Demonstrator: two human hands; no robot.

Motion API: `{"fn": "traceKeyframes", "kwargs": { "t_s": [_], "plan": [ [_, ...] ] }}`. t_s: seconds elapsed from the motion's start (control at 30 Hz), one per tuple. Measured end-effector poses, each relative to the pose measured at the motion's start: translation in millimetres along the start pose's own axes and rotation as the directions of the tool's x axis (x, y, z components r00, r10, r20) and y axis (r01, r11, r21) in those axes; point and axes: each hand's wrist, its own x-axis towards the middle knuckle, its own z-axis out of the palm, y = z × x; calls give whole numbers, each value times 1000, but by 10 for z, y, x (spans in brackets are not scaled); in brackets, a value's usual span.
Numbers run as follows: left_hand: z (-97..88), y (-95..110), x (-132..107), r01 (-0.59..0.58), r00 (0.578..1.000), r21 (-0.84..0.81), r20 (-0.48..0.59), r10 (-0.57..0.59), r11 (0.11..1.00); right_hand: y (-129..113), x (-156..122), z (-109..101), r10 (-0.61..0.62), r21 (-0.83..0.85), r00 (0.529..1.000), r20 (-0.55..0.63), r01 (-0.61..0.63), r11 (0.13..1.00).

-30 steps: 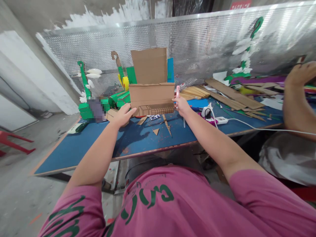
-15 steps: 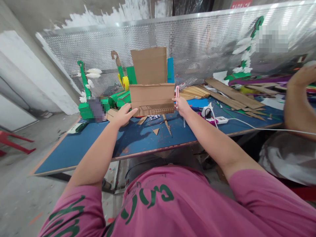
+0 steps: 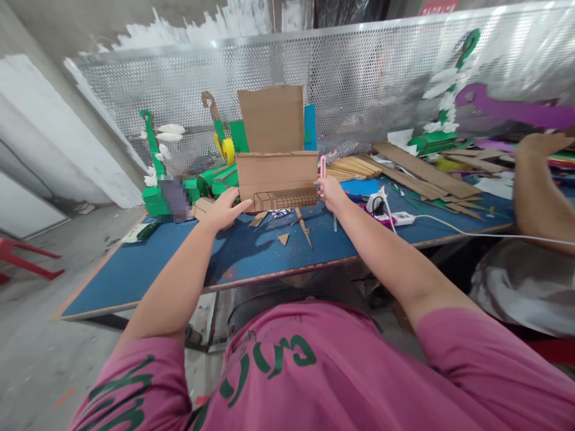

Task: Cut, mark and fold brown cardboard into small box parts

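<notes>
A brown cardboard sheet (image 3: pixel 277 170) with a printed line drawing along its lower part stands upright above the table. Its lower left edge is gripped by my left hand (image 3: pixel 224 211), thumb across the front. My right hand (image 3: pixel 330 190) pinches the right edge and also holds a slim pink utility knife (image 3: pixel 323 167), which points up beside the sheet. Behind the sheet, a second cardboard panel (image 3: pixel 272 120) rises with blue and green pieces at its sides. Small cardboard scraps (image 3: pixel 283 239) lie below my hands on the blue table (image 3: pixel 171 269).
Green hooked stands with white petals (image 3: pixel 155 146) are at the left. On the right lie cardboard strips (image 3: pixel 417 167) and a white power strip (image 3: pixel 402 219) with a cable. A co-worker's arm (image 3: pixel 536 185) is at far right near a purple hooked piece (image 3: pixel 507 108). A perforated metal panel (image 3: pixel 359 78) backs the table.
The purple hooked piece has come up into view at the right, above the co-worker's hand. My hands and the cardboard sheet have hardly moved.
</notes>
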Motion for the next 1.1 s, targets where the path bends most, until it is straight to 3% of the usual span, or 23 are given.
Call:
{"fn": "traceKeyframes", "kwargs": {
  "t_s": [0.1, 0.47, 0.83, 1.1],
  "plan": [
    [-22, 14, -8, -10, 1000, 7, -8, 11, 1000, 5, -1, 18, 4, 33, 998, -66, -1, 999],
    [-24, 77, -9, -22, 1000, 20, 18, 22, 1000, -57, -83, 39, 4, -15, 999, -51, -4, 1000],
    [-26, 78, -21, -17, 1000, 17, 8, 17, 1000, 27, 13, 3, -18, 1, 999, -51, 19, 1000],
    [-23, 41, -17, 16, 1000, 11, 8, -16, 1000, 30, -20, 27, -82, -32, 997, -15, 81, 996]
  ]
}}
